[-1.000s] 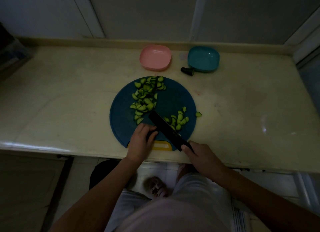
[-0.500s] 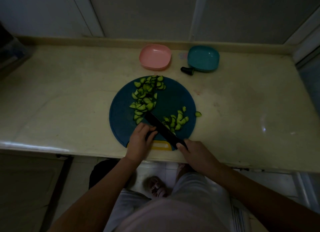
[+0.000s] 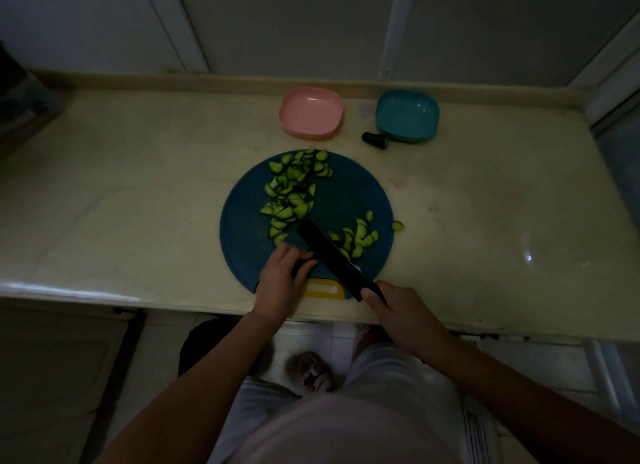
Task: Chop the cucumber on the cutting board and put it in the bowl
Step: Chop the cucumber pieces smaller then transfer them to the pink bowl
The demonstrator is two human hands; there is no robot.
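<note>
A round dark-blue cutting board [image 3: 349, 200] with a yellow handle lies at the counter's front edge. A large heap of cucumber slices [image 3: 294, 189] covers its far left part, and a smaller heap [image 3: 356, 238] lies to the right of the blade. My right hand [image 3: 398, 311] grips the handle of a black knife [image 3: 329, 252], whose blade slants across the board's near part. My left hand [image 3: 282, 280] presses down on a dark cucumber piece just left of the blade; my fingers mostly hide that piece.
A pink bowl [image 3: 311, 117] and a teal bowl [image 3: 407, 115] stand at the back of the cream counter [image 3: 138, 186]. A dark cucumber end [image 3: 375, 139] lies beside the teal bowl. One slice [image 3: 397, 226] lies off the board's right edge.
The knife slid toward the far left heap half a second ago and has drawn back toward me. My left hand stays on the cucumber piece.
</note>
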